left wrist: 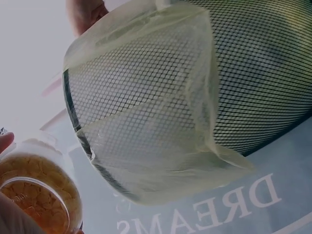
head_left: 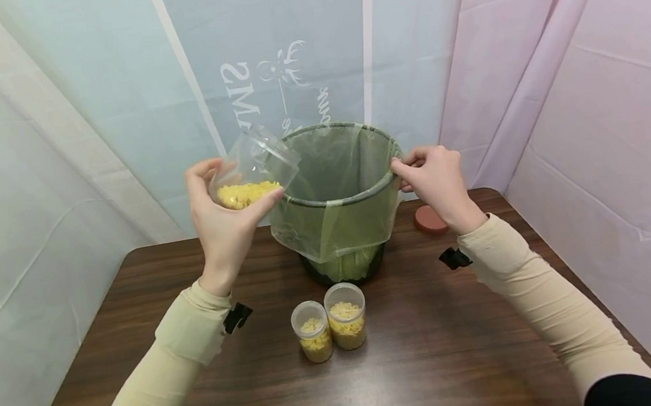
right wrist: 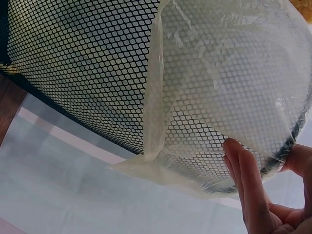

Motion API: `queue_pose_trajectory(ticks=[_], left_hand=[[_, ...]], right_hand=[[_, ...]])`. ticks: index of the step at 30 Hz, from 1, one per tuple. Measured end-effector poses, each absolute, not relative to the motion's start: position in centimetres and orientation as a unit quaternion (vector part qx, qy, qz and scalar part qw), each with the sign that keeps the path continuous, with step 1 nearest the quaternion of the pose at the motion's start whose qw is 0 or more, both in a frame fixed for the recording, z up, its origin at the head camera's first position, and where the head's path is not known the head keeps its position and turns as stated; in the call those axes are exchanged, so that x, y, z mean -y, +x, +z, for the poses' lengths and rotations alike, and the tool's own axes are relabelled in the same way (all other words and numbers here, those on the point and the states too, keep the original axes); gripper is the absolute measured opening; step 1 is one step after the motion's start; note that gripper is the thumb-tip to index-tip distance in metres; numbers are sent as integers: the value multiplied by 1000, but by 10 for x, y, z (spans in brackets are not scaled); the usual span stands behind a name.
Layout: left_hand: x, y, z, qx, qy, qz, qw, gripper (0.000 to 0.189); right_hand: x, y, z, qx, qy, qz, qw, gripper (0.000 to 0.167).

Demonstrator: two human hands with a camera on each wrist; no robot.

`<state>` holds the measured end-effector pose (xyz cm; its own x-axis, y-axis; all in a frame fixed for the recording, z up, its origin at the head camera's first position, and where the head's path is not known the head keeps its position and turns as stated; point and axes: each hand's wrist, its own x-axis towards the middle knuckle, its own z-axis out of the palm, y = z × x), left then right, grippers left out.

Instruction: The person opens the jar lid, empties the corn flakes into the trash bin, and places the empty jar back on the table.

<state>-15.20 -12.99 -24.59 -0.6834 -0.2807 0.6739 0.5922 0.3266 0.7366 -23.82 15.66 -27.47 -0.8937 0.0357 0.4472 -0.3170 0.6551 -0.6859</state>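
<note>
My left hand [head_left: 221, 231] grips a clear plastic jar [head_left: 256, 154] around its lower part. The jar is tilted, its mouth pointing right at the left rim of a dark mesh bin [head_left: 345, 269]. Small yellow pieces [head_left: 246, 194] lie heaped along the jar's lower side. A thin, see-through bag [head_left: 358, 221] lines the bin and folds down over its outside. On the bin's right side my right hand [head_left: 438, 177] pinches the rim and liner. The right wrist view shows its thumb and fingers [right wrist: 251, 180] on either side of the rim.
Two small clear jars, a left one [head_left: 316, 348] and a right one [head_left: 349, 334], stand in front of the bin with pale yellow pieces inside. A reddish round lid [head_left: 430, 219] lies right of the bin on the brown wooden table [head_left: 439, 351]. Fabric curtains [head_left: 125, 85] surround the table.
</note>
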Motion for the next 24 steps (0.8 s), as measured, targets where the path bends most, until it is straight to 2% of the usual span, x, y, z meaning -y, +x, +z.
queue_pose_trajectory(ticks=[13, 24], left_hand=[[128, -160, -239, 728, -92, -577, 358, 72], [125, -165, -236, 702, -92, -603, 367, 77]], right_hand=[[-156, -237, -272, 885, 81, 408, 209, 25], [-154, -238, -271, 889, 79, 404, 202, 24]])
